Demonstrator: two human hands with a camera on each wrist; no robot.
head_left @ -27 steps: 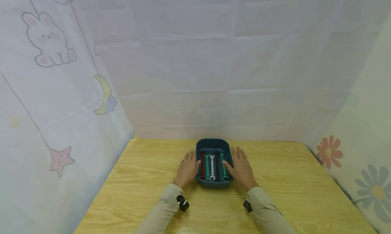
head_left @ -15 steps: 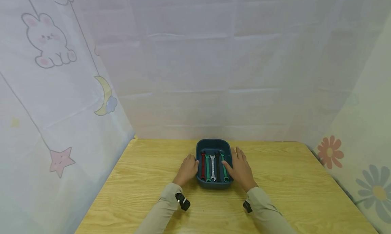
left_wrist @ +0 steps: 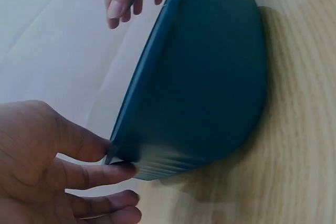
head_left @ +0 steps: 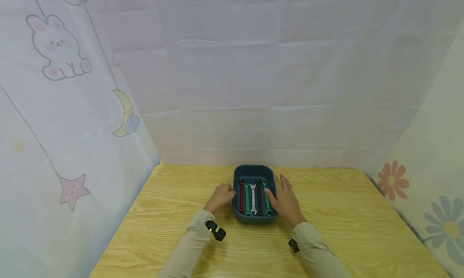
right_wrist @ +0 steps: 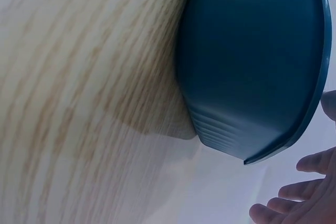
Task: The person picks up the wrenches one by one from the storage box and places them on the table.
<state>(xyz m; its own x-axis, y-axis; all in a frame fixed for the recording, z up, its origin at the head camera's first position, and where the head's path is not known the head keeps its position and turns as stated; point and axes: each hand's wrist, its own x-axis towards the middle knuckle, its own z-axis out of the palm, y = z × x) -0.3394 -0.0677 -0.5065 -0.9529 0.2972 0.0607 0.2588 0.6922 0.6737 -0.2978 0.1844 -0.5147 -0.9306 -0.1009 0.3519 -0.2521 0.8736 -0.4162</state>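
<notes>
The head view is evenly lit but rather dim, with pale sheen streaking the wall [head_left: 224, 76] behind the bin [head_left: 255, 220]. Both wrist views look cooler and hazy, the wall beyond the bin washed out; soft shadow darkens the table [left_wrist: 310, 108] beside it, and a thin highlight edges its rim [right_wrist: 327, 22].

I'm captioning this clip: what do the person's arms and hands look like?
The left sleeve and right sleeve are long, plain and beige. The left hand and right hand wear no gloves. A black left wrist device and black right wrist device show at the cuffs; no cable is visible.
</notes>
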